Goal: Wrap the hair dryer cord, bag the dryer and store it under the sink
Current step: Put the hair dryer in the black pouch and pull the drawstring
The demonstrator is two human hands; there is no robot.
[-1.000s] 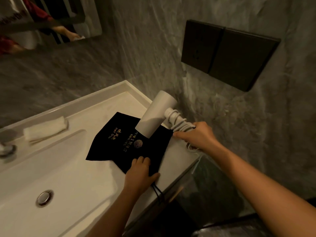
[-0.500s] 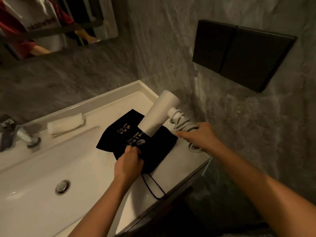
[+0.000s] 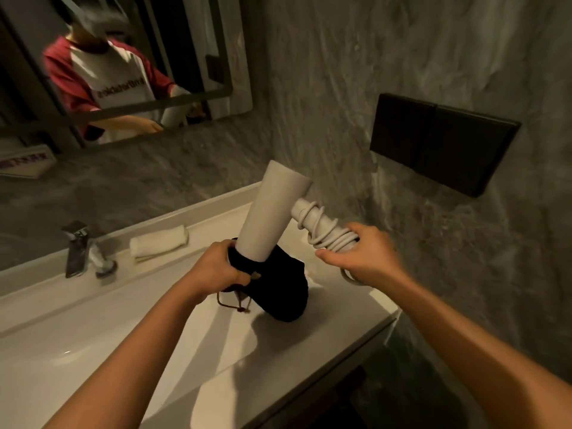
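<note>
The white hair dryer [image 3: 272, 212] tilts nozzle-down over the counter, its front end inside the mouth of the black drawstring bag [image 3: 284, 289]. The white cord [image 3: 328, 239] is coiled around the dryer's handle, with a loop hanging below my wrist. My right hand [image 3: 362, 252] grips the handle over the coils. My left hand [image 3: 216, 267] pinches the bag's rim and holds it up around the barrel. The bag's drawstring [image 3: 232, 301] dangles under that hand. The bag's bottom rests on the white counter [image 3: 325, 329].
A white sink basin [image 3: 62, 351] lies to the left, with a chrome faucet [image 3: 77, 249] and a rolled white towel [image 3: 159, 246] behind it. A mirror [image 3: 123, 66] hangs above. A black wall plate [image 3: 439, 144] sits on the grey stone wall at right. The counter's edge drops off at right.
My left hand has lifted the flat bag and opened it. The dryer's nozzle has gone into the bag's mouth. The view has tilted upward.
</note>
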